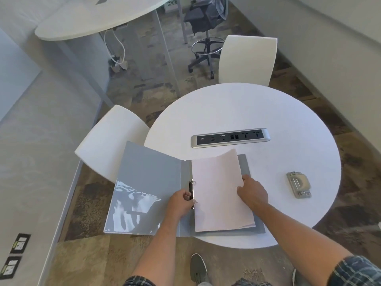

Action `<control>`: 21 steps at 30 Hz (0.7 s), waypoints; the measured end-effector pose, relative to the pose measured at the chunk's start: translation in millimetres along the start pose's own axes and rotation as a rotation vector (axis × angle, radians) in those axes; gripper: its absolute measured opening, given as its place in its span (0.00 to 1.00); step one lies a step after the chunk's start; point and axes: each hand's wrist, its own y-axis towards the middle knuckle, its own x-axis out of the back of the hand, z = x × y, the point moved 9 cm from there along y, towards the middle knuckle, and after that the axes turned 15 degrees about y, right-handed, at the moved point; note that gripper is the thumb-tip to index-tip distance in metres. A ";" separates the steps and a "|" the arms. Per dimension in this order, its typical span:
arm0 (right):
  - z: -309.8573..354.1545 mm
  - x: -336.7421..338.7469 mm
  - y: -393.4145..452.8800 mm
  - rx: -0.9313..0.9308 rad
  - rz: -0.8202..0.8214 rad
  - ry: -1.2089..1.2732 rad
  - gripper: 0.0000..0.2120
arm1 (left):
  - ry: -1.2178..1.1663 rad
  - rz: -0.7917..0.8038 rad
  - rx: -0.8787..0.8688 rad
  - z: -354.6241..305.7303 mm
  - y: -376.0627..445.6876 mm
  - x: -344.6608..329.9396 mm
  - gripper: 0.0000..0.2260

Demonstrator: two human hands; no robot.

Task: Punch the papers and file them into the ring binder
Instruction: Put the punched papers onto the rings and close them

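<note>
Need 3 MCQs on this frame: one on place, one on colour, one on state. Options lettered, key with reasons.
1. Where does the hole punch sit?
A. on the round table, to the right of the binder
B. on a white chair
C. inside the binder

2. What colour is the ring binder?
A. red
B. grey
C. black

3. What state is the binder in?
A. shut flat
B. standing upright
C. lying open, papers on its right half

Key:
1 A: the punch rests on the white table, apart from the binder's right edge.
2 B: the covers and spine are grey all over.
3 C: the left cover is folded out, the stack of papers lies beside the rings; the left hand is at the ring mechanism, the right hand on the papers.
</note>
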 end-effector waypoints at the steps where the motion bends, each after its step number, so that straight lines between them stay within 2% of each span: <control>1: 5.2 -2.2 -4.6 0.047 -0.042 -0.150 0.22 | 0.028 0.004 -0.004 1.0 0.2 -2.4 0.13; 3: 25.4 -18.8 -13.0 0.252 -0.058 -0.402 0.33 | 0.055 0.012 -0.007 2.0 1.2 -6.4 0.13; 4: 36.9 -33.9 -18.9 0.375 0.008 -0.453 0.36 | 0.063 0.016 -0.002 2.1 1.5 -7.3 0.13; 8: 54.5 -103.8 -47.0 0.667 0.455 -0.554 0.39 | 0.168 -0.023 0.021 -2.5 1.8 -4.0 0.13; 12: 33.3 -139.4 -54.2 0.662 0.622 -0.769 0.38 | 0.172 -0.055 0.048 -6.8 1.6 -2.0 0.09; 17: 20.5 -143.5 -48.7 0.671 0.642 -0.856 0.40 | 0.139 -0.125 0.196 0.0 4.2 6.2 0.03; 19: 18.5 -145.6 -47.4 0.663 0.649 -0.851 0.40 | 0.163 -0.125 0.228 -1.2 8.5 7.3 0.04; 21: 17.3 -147.1 -46.0 0.657 0.645 -0.839 0.40 | 0.170 -0.097 0.263 -1.2 14.0 4.5 0.10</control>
